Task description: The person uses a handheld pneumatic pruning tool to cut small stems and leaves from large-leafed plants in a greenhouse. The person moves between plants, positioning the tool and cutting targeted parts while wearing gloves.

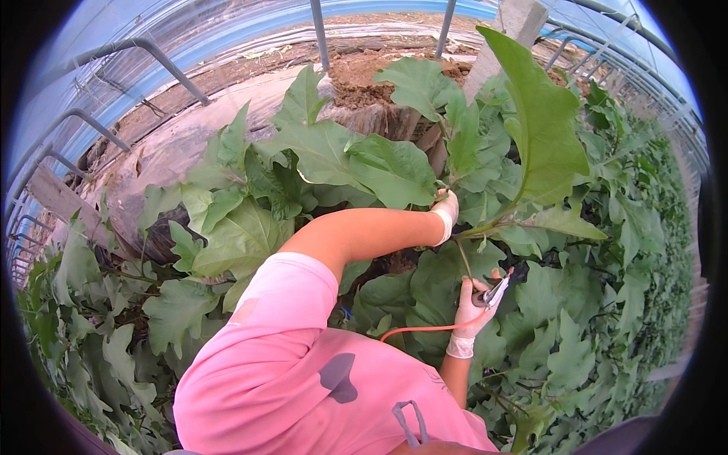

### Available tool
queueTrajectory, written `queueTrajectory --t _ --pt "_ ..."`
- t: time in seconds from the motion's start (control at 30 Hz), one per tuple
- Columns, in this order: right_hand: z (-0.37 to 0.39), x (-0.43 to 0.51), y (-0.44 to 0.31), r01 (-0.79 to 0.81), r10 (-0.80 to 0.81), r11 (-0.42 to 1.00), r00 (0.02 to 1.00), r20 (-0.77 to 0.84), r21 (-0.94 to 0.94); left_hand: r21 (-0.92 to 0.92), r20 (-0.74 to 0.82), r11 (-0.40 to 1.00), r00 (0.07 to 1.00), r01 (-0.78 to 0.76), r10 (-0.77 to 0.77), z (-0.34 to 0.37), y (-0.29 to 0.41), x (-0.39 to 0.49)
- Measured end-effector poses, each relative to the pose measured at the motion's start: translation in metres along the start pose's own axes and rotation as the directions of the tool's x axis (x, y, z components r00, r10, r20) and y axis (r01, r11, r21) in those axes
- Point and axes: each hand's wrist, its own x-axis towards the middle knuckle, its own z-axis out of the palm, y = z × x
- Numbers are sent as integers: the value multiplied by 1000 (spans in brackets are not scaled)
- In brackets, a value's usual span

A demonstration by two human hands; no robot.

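Observation:
My left hand (447, 206), in a white glove with bare fingertips, reaches across to a leafy eggplant shoot (452, 181). Its fingers curl at the shoot's stem, partly hidden by the hand itself. Lower down, my right hand (473, 318), gloved the same way, holds metal pruning shears (484, 298); how far their blades are apart is hard to tell. An orange cord (424, 328) runs from that hand towards my shirt. Just above the right fingertips hangs a thin stem (464, 259). It meets a thicker branch (483, 228) bearing a large upright leaf (543, 125).
Dense eggplant foliage (569, 341) surrounds me on both sides. Beyond it lie plastic sheeting (170, 142) and bare soil (361, 79). A concrete post (506, 37) leans at the back. Metal greenhouse tubes (320, 34) and clear film line the far edge.

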Motion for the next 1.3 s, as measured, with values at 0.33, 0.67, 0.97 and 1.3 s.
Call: queueTrajectory --t 0.33,0.67,0.97,1.3 --pt "-1 -4 -14 -113 113 992 994 5 57 -761 -198 649 956 -12 -215 85 -39 6" --pt "1 -4 -5 -201 206 962 979 -5 186 -707 -483 -300 747 -640 -457 22 -88 -14" --pt "-2 -3 -17 -115 115 993 993 -29 13 -84 -511 996 859 -16 -29 11 -32 -22" --pt "-5 0 -16 -188 188 981 982 0 54 111 -738 993 673 42 55 47 -25 7"
